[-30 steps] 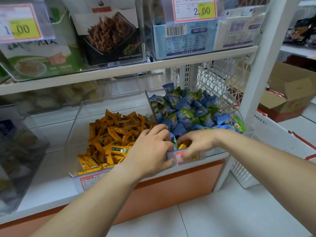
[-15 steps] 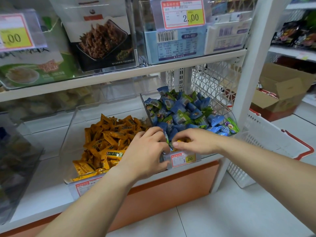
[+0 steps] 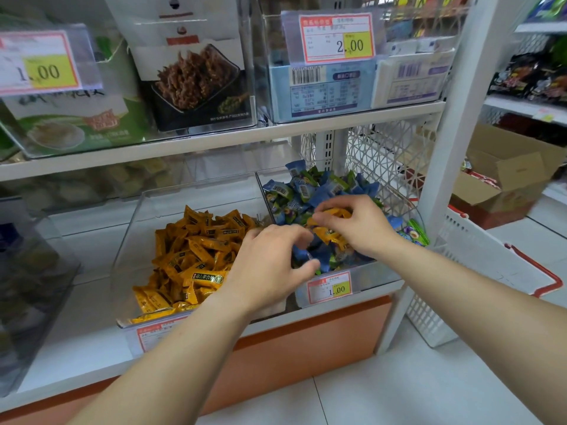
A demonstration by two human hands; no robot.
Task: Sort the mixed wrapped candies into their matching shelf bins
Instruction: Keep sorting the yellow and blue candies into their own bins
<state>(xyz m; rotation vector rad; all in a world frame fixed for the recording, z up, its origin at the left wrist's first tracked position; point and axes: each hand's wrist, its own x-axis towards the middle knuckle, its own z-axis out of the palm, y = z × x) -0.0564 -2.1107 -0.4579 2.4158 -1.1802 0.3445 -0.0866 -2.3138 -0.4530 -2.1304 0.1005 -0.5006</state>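
Head view: two bare forearms stretched toward the lower shelf, with both hands over the blue-candy bin.
Landmark: the blue-candy bin was a clear bin at the right end of the lower shelf, heaped with blue and green candies.
Right hand: it was above the bin's middle, its grip pinched on a stray orange candy between the thumb and curled fingers.
Second orange candy: it sat just under that hand, among the blue wrappers inside the bin. Whether the hand held it could not be told.
Left hand: it was over the bin's front left corner, fingers curled down toward the wrappers and blurred. Whether its grip held anything could not be told.
Orange-candy bin: it stood just left of the blue-candy bin and held an orange pile.
Price tag: it was fixed to the blue-candy bin's front and read 1.00.
White basket: it was to the right of the bin, past the white shelf post, and had a red handle.
Cardboard box: it stood open, farther right of the bin and behind the basket.
Upper tag: it was above the bin on the next shelf up and read 2.00.
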